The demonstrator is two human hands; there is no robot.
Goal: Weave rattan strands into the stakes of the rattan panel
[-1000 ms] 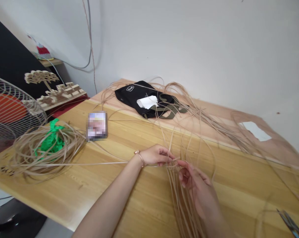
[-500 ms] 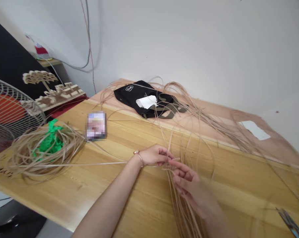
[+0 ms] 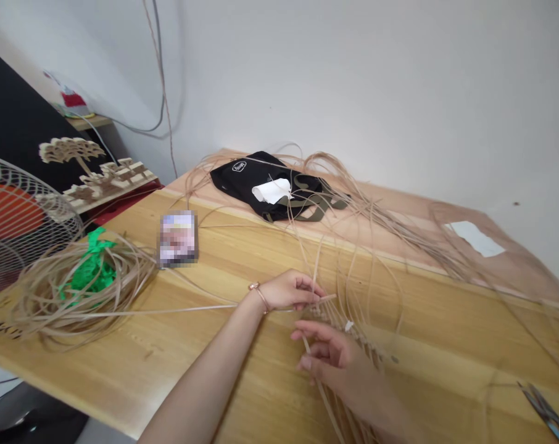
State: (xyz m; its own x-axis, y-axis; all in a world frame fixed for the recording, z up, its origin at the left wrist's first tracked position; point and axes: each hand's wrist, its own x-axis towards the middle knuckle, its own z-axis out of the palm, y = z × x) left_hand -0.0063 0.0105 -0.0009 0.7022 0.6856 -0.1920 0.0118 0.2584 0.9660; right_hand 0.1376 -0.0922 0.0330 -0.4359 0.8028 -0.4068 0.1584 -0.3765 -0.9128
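Observation:
Long tan rattan strips lie spread across the wooden table. My left hand, with a bracelet at the wrist, is closed in a pinch on a crossing of strips near the table's middle. One long strip runs from it leftward. My right hand sits just below and right of the left, fingers curled around several strips that trail toward me.
A coil of rattan with green ties lies at the left, beside a wire fan guard. A phone and a black bag rest farther back. Scissors show at the lower right. White paper lies far right.
My right hand has slid down and to the left along the strips, away from the left hand. The left hand has held its pinch in place.

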